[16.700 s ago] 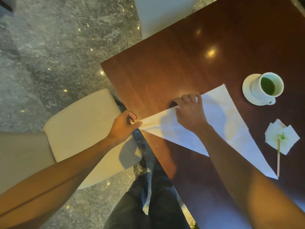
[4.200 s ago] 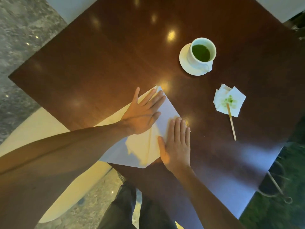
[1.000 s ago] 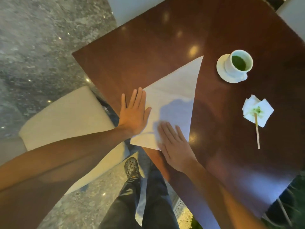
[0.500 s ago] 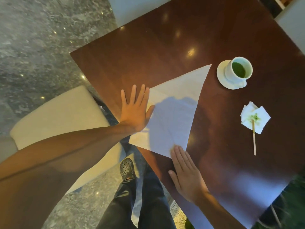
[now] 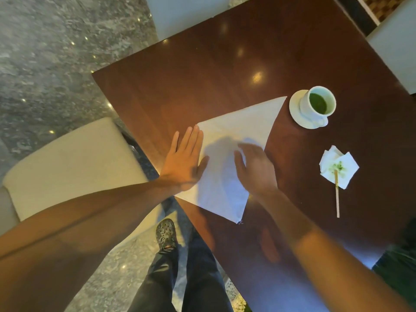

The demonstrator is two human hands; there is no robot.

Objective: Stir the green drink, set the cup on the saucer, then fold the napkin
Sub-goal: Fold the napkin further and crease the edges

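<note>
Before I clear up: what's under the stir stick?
Its green-stained tip lies on a crumpled tissue; the rest of the stick lies on the bare table. Anything beneath the tissue is hidden.

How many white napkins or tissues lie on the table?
2: the large folded napkin under both hands, and a small stained tissue to its right, below the saucer.

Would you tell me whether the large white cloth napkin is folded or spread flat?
Folded: the large white cloth napkin lies as a triangle on the dark wooden table.
</note>
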